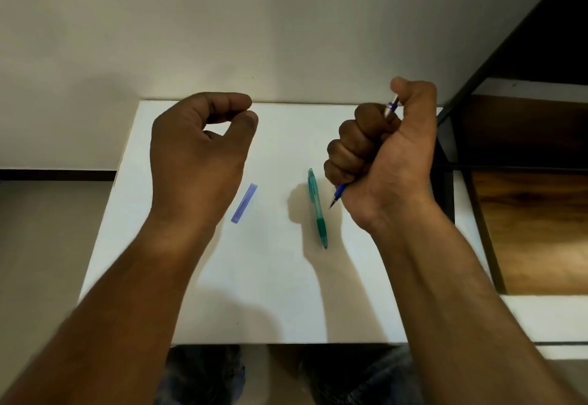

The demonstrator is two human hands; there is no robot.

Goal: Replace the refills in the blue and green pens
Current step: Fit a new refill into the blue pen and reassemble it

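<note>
My right hand (391,162) is closed in a fist around the blue pen (339,193). The pen's dark tip pokes out below the fist and a silver and blue end sticks out by the thumb. Most of the pen is hidden in the hand. My left hand (197,156) hovers above the table's left part, thumb and forefinger pinched together with nothing visible between them. A translucent blue barrel piece (244,203) lies loose on the table between my hands. The green pen (316,207) lies whole on the table just left of my right hand.
The small white table (270,293) stands against a pale wall. A dark metal frame with wooden shelves (534,232) stands close on the right. My knees show under the table's near edge.
</note>
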